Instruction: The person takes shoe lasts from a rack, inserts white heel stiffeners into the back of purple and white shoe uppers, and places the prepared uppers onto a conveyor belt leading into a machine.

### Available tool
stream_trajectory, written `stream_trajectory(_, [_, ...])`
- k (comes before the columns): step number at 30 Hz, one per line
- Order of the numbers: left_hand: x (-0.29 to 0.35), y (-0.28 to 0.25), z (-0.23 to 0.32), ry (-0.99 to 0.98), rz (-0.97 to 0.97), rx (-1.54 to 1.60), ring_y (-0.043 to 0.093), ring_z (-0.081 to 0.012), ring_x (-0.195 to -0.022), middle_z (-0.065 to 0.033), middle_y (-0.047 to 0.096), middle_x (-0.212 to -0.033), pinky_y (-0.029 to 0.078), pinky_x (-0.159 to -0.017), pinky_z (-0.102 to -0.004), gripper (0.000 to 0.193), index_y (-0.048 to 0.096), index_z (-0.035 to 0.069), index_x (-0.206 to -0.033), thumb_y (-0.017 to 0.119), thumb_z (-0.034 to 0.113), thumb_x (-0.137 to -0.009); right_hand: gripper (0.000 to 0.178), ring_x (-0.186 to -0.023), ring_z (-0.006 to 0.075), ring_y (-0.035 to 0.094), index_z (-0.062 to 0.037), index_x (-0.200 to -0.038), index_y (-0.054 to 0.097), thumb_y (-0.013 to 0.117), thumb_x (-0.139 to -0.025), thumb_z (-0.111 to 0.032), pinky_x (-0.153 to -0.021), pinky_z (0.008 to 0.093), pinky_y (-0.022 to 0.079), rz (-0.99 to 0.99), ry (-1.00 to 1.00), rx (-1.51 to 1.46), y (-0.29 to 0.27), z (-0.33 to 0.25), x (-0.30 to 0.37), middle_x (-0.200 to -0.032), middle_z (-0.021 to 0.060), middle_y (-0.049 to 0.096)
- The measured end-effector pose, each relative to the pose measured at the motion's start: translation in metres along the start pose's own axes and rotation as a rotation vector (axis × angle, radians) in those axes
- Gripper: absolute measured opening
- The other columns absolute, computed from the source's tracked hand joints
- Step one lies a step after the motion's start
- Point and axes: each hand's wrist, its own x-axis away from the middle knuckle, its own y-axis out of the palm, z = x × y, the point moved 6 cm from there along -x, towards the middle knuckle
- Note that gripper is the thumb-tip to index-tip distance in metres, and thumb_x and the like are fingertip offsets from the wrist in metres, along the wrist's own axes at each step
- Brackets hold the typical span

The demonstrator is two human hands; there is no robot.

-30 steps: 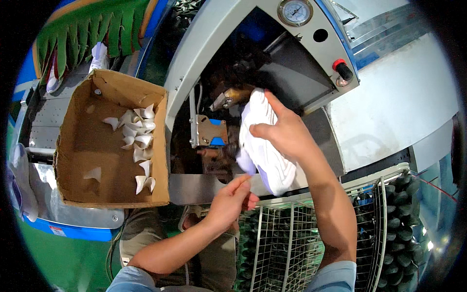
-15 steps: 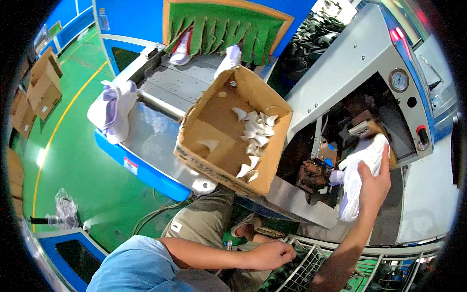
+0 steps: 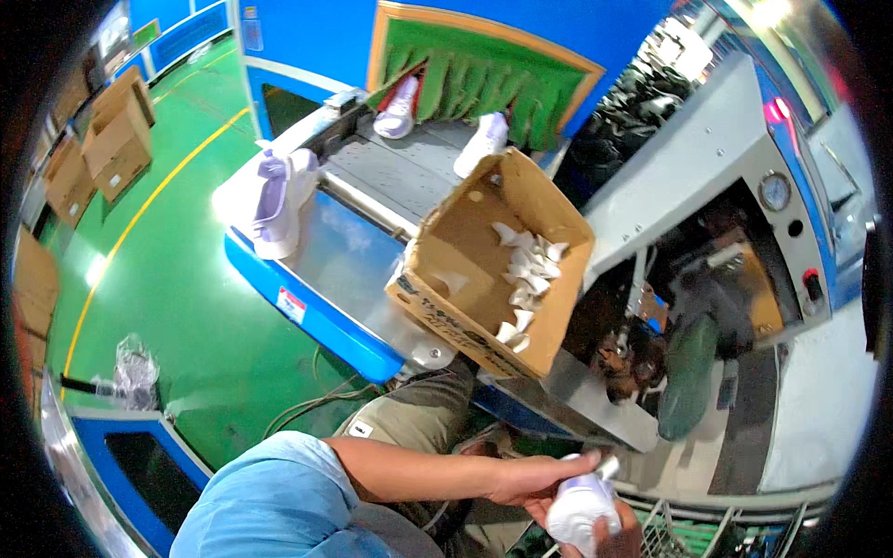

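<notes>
L hand [image 3: 532, 479] & R hand [image 3: 625, 537] both closed on a white/lilac shoe [image 3: 581, 514], L thumb along its top end, R fingers at its lower side; some fingers hidden. Shoe's low & right of ctr, held just beside the wire rack [image 3: 665, 532], apart from the dk green foot mould [image 3: 690, 377] at the opening of the grey machine [image 3: 688, 153]. Cardboard box [image 3: 465, 332] w/ white curved pcs [image 3: 532, 270] sits L of machine. Another shoe [image 3: 284, 209] stands on the metal tabletop [image 3: 349, 246]; 2 more, a left-side one [image 3: 397, 112] & a right-side one [image 3: 484, 144], nr the green strip curtain [image 3: 456, 70].
</notes>
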Motion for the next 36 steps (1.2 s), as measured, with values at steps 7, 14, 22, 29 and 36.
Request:
stream_trajectory(7, [0.046, -0.033, 0.001, 0.122, 0.537, -1.009, 0.062, -0.0185, -0.089, -0.0105, 0.066, -0.098, 0.048, -0.082, -0.0322, 0.046, 0.069, 0.0, -0.098, 0.068, 0.044, -0.087, 0.049, -0.109, 0.0438, 0.059, 0.006, -0.134, 0.038, 0.057, -0.094, -0.014, -0.085, 0.0496, 0.053, -0.392, 0.495, -1.2, 0.062, -0.038, -0.087, -0.125, 0.0309, 0.052])
stream_trajectory(14, [0.077, -0.043, -0.066, -0.092, 0.495, -1.204, 0.055, -0.0196, -0.085, -0.0095, 0.057, -0.09, 0.044, -0.081, -0.0293, 0.026, 0.06, -0.003, -0.085, 0.076, 0.017, -0.079, 0.06, -0.066, 0.0336, 0.068, -0.0057, -0.136, 0.041, 0.069, -0.082, -0.007, -0.054, 0.0426, 0.056, -0.362, 0.005, -1.431, 0.067, -0.059, -0.071, -0.092, 0.0166, 0.063])
stream_trajectory(22, [0.091, -0.096, -0.083, -0.078, 0.541, -1.226, 0.054, -0.0185, -0.094, -0.0079, 0.055, -0.106, 0.042, -0.089, -0.031, 0.021, 0.057, 0.0, -0.088, 0.072, 0.01, -0.079, 0.075, -0.11, 0.026, 0.062, -0.0071, -0.143, 0.047, 0.078, -0.077, -0.026, -0.099, 0.0377, 0.046, 0.074, 0.117, -0.203, -0.019, 0.222, 0.172, -0.122, 0.0178, 0.064])
stream_trajectory(29, [0.044, -0.066, -0.094, 0.033, 0.227, -1.683, 0.052, -0.0235, -0.101, -0.016, 0.05, -0.133, 0.044, -0.086, -0.0325, 0.026, 0.054, -0.001, -0.085, 0.074, 0.013, -0.078, 0.073, -0.112, 0.0397, 0.06, -0.0007, -0.145, 0.036, 0.068, -0.086, -0.028, -0.094, 0.045, 0.047, 0.716, 1.284, 0.051, -0.021, 0.39, 0.473, -0.127, 0.0273, 0.058])
stream_trajectory(36, [0.011, -0.037, -0.113, -0.05, 0.294, -1.906, 0.051, -0.0254, -0.103, -0.0189, 0.043, -0.143, 0.042, -0.089, -0.033, 0.028, 0.052, -0.001, -0.087, 0.073, 0.016, -0.08, 0.067, -0.127, 0.0427, 0.047, -0.0006, -0.151, 0.024, 0.059, -0.095, -0.017, -0.101, 0.0467, 0.041, 1.223, 1.471, 0.066, -0.034, 0.408, 0.629, -0.143, 0.0287, 0.043])
